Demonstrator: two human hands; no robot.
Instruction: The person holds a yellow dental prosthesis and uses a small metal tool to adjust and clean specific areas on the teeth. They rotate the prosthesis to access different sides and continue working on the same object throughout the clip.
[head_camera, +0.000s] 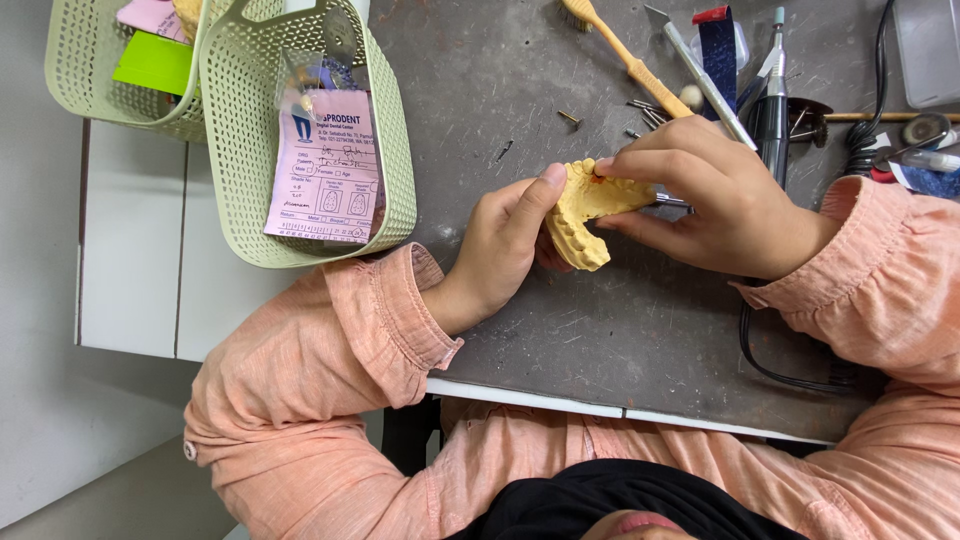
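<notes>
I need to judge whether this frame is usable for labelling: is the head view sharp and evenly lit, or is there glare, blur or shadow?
Head view: even, soft light, no glare; the yellow dental cast, left hand and right hand are sharp, with faint shadows on the grey mat; frame edges look slightly stretched.

Dark scuffed worktop (600, 330), white cabinet (130, 260) beside it, pale grey floor (40, 400).

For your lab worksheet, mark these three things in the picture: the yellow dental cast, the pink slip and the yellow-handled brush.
yellow dental cast (585, 215), head view, on its lower arch.
pink slip (325, 170), head view, on its middle.
yellow-handled brush (630, 62), head view, on its handle.
</notes>
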